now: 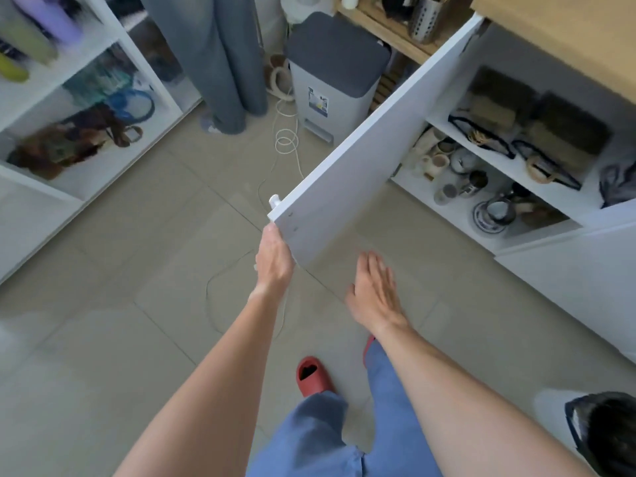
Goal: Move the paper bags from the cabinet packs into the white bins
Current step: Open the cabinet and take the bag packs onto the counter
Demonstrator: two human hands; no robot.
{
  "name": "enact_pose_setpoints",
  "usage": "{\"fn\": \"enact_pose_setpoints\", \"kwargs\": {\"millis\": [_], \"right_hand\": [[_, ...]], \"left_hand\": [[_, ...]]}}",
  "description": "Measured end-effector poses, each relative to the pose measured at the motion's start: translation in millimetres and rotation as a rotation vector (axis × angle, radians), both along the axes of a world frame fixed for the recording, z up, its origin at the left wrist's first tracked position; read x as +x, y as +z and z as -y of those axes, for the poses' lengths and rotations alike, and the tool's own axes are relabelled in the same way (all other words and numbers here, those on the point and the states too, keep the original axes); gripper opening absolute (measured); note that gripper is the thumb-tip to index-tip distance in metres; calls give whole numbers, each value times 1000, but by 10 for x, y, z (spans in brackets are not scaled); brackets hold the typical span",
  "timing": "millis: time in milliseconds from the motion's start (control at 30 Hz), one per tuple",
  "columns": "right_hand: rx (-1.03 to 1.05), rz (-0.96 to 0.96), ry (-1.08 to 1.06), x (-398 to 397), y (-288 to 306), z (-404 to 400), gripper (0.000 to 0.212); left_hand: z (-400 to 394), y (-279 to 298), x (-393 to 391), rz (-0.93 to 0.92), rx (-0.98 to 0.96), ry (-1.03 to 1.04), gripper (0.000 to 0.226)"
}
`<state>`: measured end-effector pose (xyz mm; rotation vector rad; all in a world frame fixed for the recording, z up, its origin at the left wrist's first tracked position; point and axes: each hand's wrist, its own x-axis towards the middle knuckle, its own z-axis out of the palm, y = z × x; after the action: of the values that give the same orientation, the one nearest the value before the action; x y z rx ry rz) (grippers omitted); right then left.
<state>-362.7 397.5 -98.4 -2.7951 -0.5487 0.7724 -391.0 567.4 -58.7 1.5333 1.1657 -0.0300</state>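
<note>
A white cabinet door (361,166) stands swung open toward me. My left hand (275,259) grips its lower outer corner, just below the small white knob (274,201). My right hand (373,290) hovers open and empty in front of the door, fingers spread. Inside the cabinet, the upper shelf (509,163) holds clear packs with dark trim (481,136) (547,165) stuffed with brown paper bags (568,132). No white bin is clearly visible.
The lower cabinet shelf holds cups, jars and a patterned plate (490,218). A grey pedal bin (335,74) stands behind the door, a white cable (285,139) loops on the tiled floor. Another person's legs (223,63) stand at the back. Open white shelving (86,108) lines the left.
</note>
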Motion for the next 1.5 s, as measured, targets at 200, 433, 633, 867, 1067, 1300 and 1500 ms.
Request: {"fn": "enact_pose_setpoints", "kwargs": {"millis": [200,433,633,867,1067,1300,1500], "right_hand": [[7,-76,-136,542,-157,337,77],[43,-84,-441,2141,-657,1046,75],[179,44,-711,3986,-1303,1609,61],[399,186,-1094,5481,-1887,1885,41],[354,191,-1164,5381,-1940,1710,44],[559,36,-1399,5089,-1759,1520,61],[661,-289,-1455,4567,-1536,1537,50]], "left_hand": [[642,-429,384,-247,-57,-203,35],[1270,-959,2265,-204,89,-496,23],[1733,-1687,4256,-23,196,-593,32],[2049,-2161,5895,106,48,-273,59],[1896,-2396,6152,21,191,-439,24],[1750,-2227,5707,26,-164,-467,28],[1611,-1906,4903,-25,-43,-570,39]]}}
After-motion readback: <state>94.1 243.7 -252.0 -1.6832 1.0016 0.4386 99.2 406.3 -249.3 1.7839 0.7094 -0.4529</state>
